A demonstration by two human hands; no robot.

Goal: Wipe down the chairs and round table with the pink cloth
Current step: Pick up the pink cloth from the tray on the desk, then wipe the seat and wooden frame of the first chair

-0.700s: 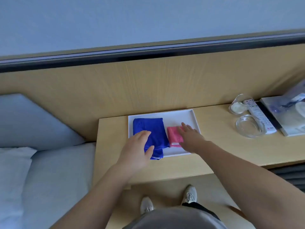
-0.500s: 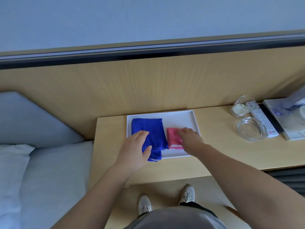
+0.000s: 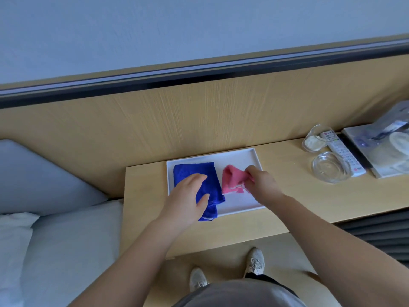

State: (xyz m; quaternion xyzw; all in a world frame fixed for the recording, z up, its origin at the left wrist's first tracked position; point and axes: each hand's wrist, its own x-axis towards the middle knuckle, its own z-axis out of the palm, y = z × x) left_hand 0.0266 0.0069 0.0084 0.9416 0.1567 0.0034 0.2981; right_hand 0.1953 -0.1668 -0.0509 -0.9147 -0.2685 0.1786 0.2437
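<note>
2 hands work over a white tray (image 3: 239, 158) on the wooden table (image 3: 309, 196). The right hand (image 3: 263, 185) pinches the right edge of the pink cloth (image 3: 232, 179) in curled fingers (image 3: 251, 170), the cloth bunched up on the tray. The left hand (image 3: 186, 202), fingers relaxed and grasping nothing, is held over the folded blue cloth (image 3: 188, 170) just beside it.

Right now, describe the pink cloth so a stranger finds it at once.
On the wooden shelf beside the bed lies a white tray. The pink cloth is in its right half, pinched by the right hand; the neighbouring cloth is blue.
</note>
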